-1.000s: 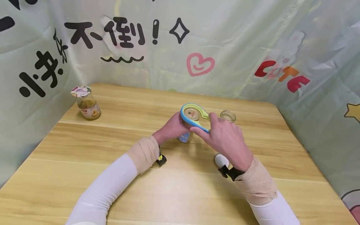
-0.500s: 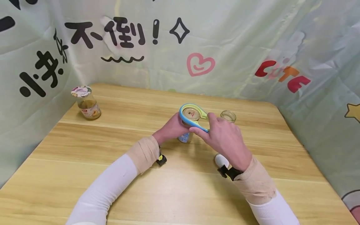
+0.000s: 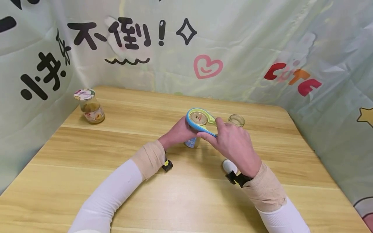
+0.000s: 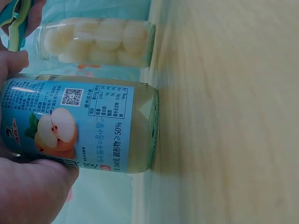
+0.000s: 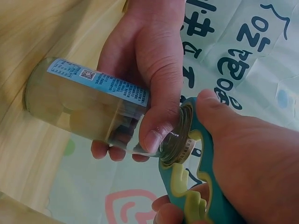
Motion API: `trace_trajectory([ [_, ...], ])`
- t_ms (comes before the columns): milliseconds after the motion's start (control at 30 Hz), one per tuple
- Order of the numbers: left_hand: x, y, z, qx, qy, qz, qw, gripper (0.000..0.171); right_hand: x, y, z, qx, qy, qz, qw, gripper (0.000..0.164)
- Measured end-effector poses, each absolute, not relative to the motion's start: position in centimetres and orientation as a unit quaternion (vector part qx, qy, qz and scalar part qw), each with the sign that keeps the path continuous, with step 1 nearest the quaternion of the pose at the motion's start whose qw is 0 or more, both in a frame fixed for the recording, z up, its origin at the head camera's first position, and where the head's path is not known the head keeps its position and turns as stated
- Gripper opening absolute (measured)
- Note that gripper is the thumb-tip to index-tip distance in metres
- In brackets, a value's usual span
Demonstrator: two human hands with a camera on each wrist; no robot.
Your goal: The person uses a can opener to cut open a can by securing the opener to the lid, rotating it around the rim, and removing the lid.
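My left hand (image 3: 179,131) grips a glass fruit jar (image 4: 107,126) with a blue label round its body, thumb and fingers on either side. The jar stands on the table, its gold lid (image 3: 198,118) facing up. A blue and yellow-green jar opener (image 3: 189,122) loops around that lid. Its handles are in my right hand (image 3: 234,142), with the thumb lying along the blue arm in the right wrist view. Pale fruit pieces show inside the jar (image 5: 84,107). Most of the handles are hidden by the right hand in the head view.
Behind the right hand stands a second glass jar (image 3: 236,120), filled with pale round fruit (image 4: 98,42). A white oval object (image 3: 229,166) lies by the right wrist. Far left is a jar with a patterned lid (image 3: 92,108). A printed cloth (image 3: 247,48) hangs behind the table.
The opener's loop has shifted very slightly left around the lid since a second ago. Both hands keep their grips in nearly the same place.
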State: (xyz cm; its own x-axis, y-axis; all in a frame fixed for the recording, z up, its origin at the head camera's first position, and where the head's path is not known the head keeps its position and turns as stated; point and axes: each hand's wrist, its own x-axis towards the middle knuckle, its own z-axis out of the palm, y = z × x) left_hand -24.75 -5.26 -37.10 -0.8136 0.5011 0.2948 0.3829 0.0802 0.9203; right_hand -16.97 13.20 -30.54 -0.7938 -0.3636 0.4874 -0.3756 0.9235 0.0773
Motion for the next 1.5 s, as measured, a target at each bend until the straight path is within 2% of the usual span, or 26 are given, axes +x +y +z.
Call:
trace_trajectory([
  [233,-24.7,-5.3,-37.0,0.3,0.738,0.603,0.044,0.057,-17.0,13.3,-30.5,0.209,-0.938,0.001,0.276,0.068],
  [500,-24.6,-5.2,-36.7,0.301,0.736,0.605,0.045,0.057,-16.9,13.2,-30.6,0.201,-0.948,0.023,0.244,0.068],
  [767,-23.0,-5.5,-34.9,0.302,0.734,0.606,0.051,0.06,-16.7,13.3,-30.4,0.198,-0.95,0.041,0.239,0.063],
  [1067,-24.7,-5.1,-37.2,0.301,0.739,0.601,0.043,0.06,-16.8,13.3,-30.4,0.19,-0.953,0.052,0.23,0.062],
  [1500,-24.9,-5.1,-37.4,0.3,0.742,0.598,0.036,0.058,-16.7,13.1,-30.4,0.192,-0.952,0.049,0.233,0.061],
])
